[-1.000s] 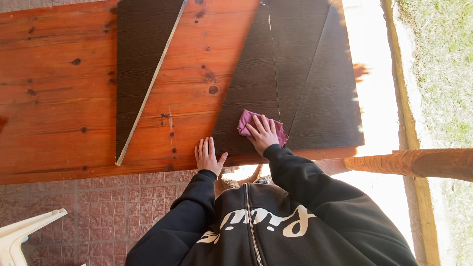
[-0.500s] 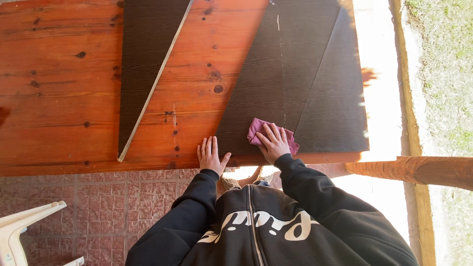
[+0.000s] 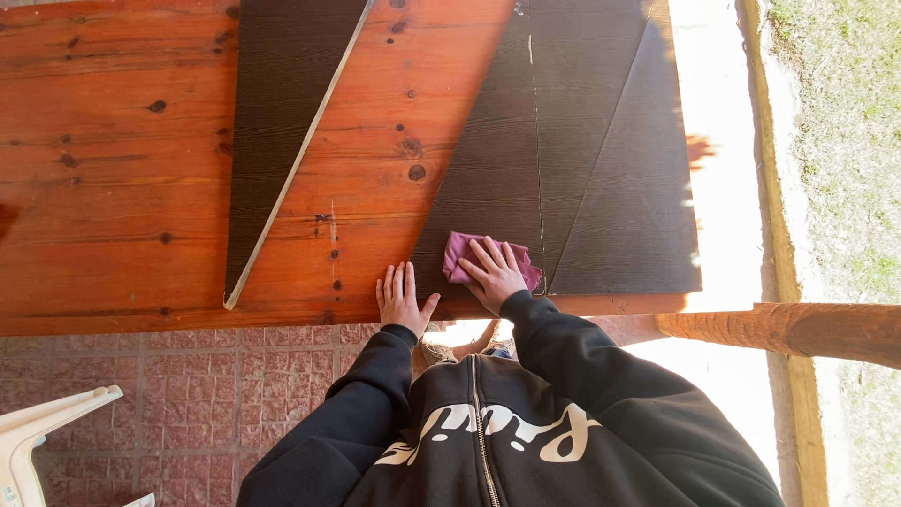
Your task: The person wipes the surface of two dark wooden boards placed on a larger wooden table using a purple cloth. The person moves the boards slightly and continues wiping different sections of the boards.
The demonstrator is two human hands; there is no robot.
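Cloth [image 3: 460, 255], a small purple rag, lay on the dark wood-grain panel [image 3: 497, 160] at the near edge of the table [image 3: 113, 188]. From the head camera I saw my right hand [image 3: 495, 272] pressed flat on top of it, fingers spread and pointing away from me, grip released rather than clenched, with the rag bunched under the palm and poking out on both sides. My left hand [image 3: 402, 299] lay just beside it on the bare reddish planks, palm down, fingers together, thumb out toward the panel's edge, holding nothing.

I counted more dark pieces on the table. A tapered triangular board [image 3: 610, 188] lay touching the right side of the panel I was pressing on, and a long slanted board [image 3: 282, 122] with a pale edge strip lay well apart to the left, its point near the table's front edge. Both black sleeves of my hooded jacket [image 3: 526, 422] filled the lower part of the view. Below the table I saw brick paving [image 3: 188, 376], a white plastic chair [image 3: 38, 432] at the lower left, a round wooden post [image 3: 807, 329] at the right, and grass [image 3: 845, 141] beyond it.
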